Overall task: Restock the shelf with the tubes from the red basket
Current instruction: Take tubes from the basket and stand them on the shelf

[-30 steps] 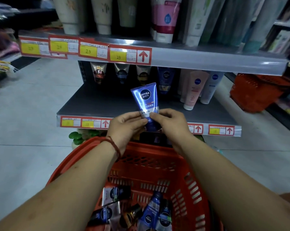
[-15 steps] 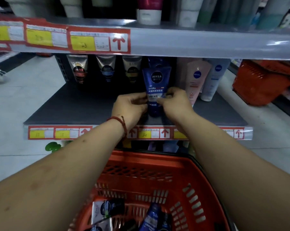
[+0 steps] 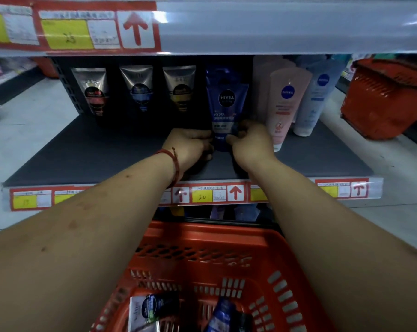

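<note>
A dark blue Nivea tube (image 3: 224, 109) stands upright, cap down, on the grey shelf (image 3: 87, 154), just in front of another blue tube. My left hand (image 3: 190, 144) grips its lower left side and my right hand (image 3: 249, 140) pinches its lower right side near the cap. Below my arms sits the red basket (image 3: 202, 257), with a silver-and-dark tube (image 3: 152, 307) and a blue tube (image 3: 223, 315) lying in its bottom.
Three silver tubes (image 3: 140, 89) stand at the back left of the shelf. A pink tube (image 3: 283, 104) and a white tube (image 3: 315, 97) stand right of my hands. The upper shelf edge (image 3: 274, 27) hangs overhead. Another red basket (image 3: 384, 101) sits on the floor at right.
Both hands carried the blue tube up from above the basket and forward onto the shelf, setting it lower and deeper among the row. The view moved closer to the shelf.
</note>
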Demonstrator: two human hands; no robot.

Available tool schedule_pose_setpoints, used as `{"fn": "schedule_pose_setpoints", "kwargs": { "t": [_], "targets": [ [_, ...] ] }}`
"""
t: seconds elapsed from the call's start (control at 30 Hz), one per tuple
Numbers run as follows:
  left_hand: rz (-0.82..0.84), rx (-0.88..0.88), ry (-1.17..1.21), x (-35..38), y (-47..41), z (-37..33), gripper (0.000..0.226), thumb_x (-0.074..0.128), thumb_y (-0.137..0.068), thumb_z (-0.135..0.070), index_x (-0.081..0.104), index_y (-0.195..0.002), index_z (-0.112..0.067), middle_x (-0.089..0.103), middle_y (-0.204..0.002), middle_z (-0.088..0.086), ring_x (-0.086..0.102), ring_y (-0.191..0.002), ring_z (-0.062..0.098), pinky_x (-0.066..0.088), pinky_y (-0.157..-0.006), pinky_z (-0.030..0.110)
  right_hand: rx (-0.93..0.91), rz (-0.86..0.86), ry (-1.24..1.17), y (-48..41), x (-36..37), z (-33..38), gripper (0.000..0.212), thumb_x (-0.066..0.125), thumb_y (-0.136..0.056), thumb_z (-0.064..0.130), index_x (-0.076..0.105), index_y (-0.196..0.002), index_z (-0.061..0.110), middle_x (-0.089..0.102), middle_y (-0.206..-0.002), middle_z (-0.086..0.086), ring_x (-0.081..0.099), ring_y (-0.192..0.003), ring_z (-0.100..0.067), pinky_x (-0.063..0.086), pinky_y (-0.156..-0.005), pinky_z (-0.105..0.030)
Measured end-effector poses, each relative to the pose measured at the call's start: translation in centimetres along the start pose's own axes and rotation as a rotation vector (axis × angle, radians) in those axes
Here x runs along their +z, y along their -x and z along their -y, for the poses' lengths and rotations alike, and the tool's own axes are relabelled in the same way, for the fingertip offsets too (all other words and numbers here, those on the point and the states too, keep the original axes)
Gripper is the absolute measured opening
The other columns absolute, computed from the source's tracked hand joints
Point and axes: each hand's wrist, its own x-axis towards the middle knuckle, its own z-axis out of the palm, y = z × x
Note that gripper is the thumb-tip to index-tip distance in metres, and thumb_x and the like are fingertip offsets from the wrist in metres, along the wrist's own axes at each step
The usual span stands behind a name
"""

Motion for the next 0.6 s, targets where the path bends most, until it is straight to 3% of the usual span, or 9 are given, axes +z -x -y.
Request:
{"fn": "schedule_pose_setpoints", "kwargs": {
  "t": [0.2,0.33,0.43,0.5,0.53,0.6],
  "targets": [
    [0.009,-0.044,-0.007,0.0,-0.5,0.2,0.045,0.066,-0.086,0.008,0.067,-0.128,-0.009,0.072,-0.117,0.007,0.069,-0.100,0.019,0.058,-0.069,0.020,0.015,0.011,-0.009,0.0,-0.1,0.0,0.031,0.065,-0.094,0.014,0.063,-0.124,0.006,0.069,-0.119,-0.011,0.063,-0.109,-0.027,0.047,-0.087,-0.029],
    [0.013,-0.045,-0.053,-0.1,-0.3,0.2,0.046,0.066,-0.087,0.006,0.065,-0.131,-0.010,0.071,-0.120,0.008,0.069,-0.103,0.020,0.057,-0.072,0.021,0.016,0.022,0.016,0.1,-0.3,0.2,0.030,0.065,-0.095,0.017,0.065,-0.123,0.005,0.070,-0.120,-0.013,0.063,-0.112,-0.029,0.050,-0.092,-0.032],
    [0.000,-0.045,-0.111,-0.6,0.6,-0.2,0.044,0.075,-0.083,-0.008,0.069,-0.126,-0.017,0.074,-0.112,0.007,0.072,-0.099,0.022,0.060,-0.085,0.031,0.002,0.029,0.081,0.4,-0.3,0.4,0.031,0.065,-0.094,0.018,0.066,-0.121,0.004,0.069,-0.120,-0.015,0.063,-0.111,-0.032,0.052,-0.093,-0.036],
    [-0.027,0.008,-0.216,-1.1,1.3,-0.3,0.049,0.082,-0.067,-0.028,0.074,-0.116,-0.028,0.077,-0.107,-0.001,0.072,-0.100,0.020,0.057,-0.095,0.039,0.001,0.030,0.128,0.8,-0.5,0.6,0.028,0.064,-0.090,0.014,0.066,-0.115,0.002,0.069,-0.115,-0.017,0.063,-0.107,-0.034,0.051,-0.085,-0.033],
    [-0.034,0.054,-0.278,-1.5,1.9,-0.4,0.052,0.082,-0.062,-0.035,0.074,-0.113,-0.030,0.077,-0.106,-0.006,0.072,-0.102,0.017,0.055,-0.098,0.037,0.001,0.031,0.150,1.2,-0.8,0.8,0.026,0.063,-0.088,0.010,0.065,-0.112,0.000,0.069,-0.112,-0.018,0.063,-0.104,-0.035,0.049,-0.080,-0.031],
    [-0.051,0.155,-0.466,-2.1,4.0,-1.2,0.049,0.079,-0.070,-0.032,0.073,-0.119,-0.027,0.075,-0.111,-0.008,0.069,-0.105,0.011,0.051,-0.098,0.026,-0.010,0.039,0.163,2.4,-1.4,1.3,0.027,0.064,-0.085,0.007,0.064,-0.111,0.000,0.070,-0.111,-0.018,0.064,-0.103,-0.035,0.051,-0.082,-0.033]
  ]
}}
